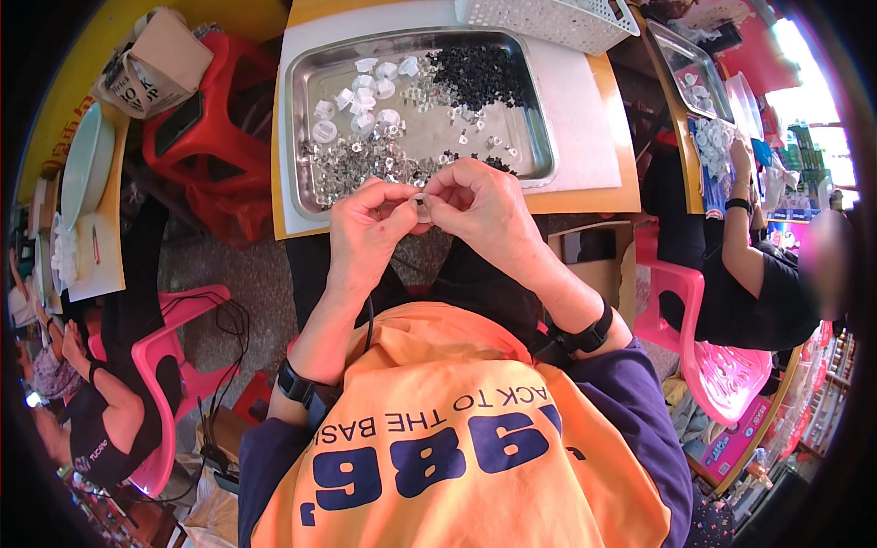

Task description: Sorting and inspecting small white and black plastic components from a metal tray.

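My left hand (pixel 364 230) and my right hand (pixel 486 208) meet over the near edge of a shallow metal tray (pixel 416 146). Thumbs and fingers of both pinch a small whitish plastic piece (pixel 421 209) with something dark at its middle; the fingertips partly cover it. In the tray lies a group of white plastic caps (pixel 363 98) at the left of centre. A heap of small black parts (pixel 484 75) fills the far right corner. Shiny little metal pieces (pixel 354 163) are spread along the near left, with more between the caps and the black heap.
A white perforated basket (pixel 557 26) stands beyond the tray on the table (pixel 624 196). Red stacked stools (pixel 206 151) are at the left, with a bag above. Co-workers sit on both sides, near pink chairs (pixel 676 297). A cardboard box (pixel 624 274) is below the table's right side.
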The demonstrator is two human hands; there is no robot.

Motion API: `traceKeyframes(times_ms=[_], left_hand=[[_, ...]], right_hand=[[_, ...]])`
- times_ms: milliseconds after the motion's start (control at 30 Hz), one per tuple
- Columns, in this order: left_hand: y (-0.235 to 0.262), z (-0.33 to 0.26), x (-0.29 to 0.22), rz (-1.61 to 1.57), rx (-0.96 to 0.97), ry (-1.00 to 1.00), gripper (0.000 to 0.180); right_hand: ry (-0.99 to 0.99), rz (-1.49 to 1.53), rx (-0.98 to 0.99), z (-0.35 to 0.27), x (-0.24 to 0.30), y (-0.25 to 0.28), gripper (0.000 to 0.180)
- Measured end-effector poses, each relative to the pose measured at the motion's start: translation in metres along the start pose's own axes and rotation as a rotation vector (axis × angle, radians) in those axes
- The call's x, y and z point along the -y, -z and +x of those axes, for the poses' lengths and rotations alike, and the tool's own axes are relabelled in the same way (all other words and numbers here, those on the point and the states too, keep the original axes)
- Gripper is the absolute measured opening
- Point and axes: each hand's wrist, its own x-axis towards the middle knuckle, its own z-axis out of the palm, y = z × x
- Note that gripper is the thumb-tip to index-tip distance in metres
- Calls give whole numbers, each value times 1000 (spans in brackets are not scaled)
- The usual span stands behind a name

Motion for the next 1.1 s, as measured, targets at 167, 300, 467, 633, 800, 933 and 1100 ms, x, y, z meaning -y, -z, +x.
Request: traceKeyframes(times_ms=[167,300,467,633,800,933,1100], left_hand=[[0,3,7,37,-5,46,13],[-4,1,4,-70,-21,79,15],[-6,0,-1,-7,-4,59,16],[-6,-2,2,31,-7,13,16],[-7,-1,10,91,-30,-3,16],[-5,1,17,98,-43,18,16],[1,4,11,-120,-14,187,20]], right_hand=[[8,-39,-37,1,-13,-1,15],[-141,112,58,2,-14,4,17],[-194,216,94,1,-20,5,19],[-175,192,77,1,-24,4,19],[-168,195,80,3,-37,1,18],[-197,196,65,5,-42,-3,18],[-218,294,130,16,-51,7,16]])
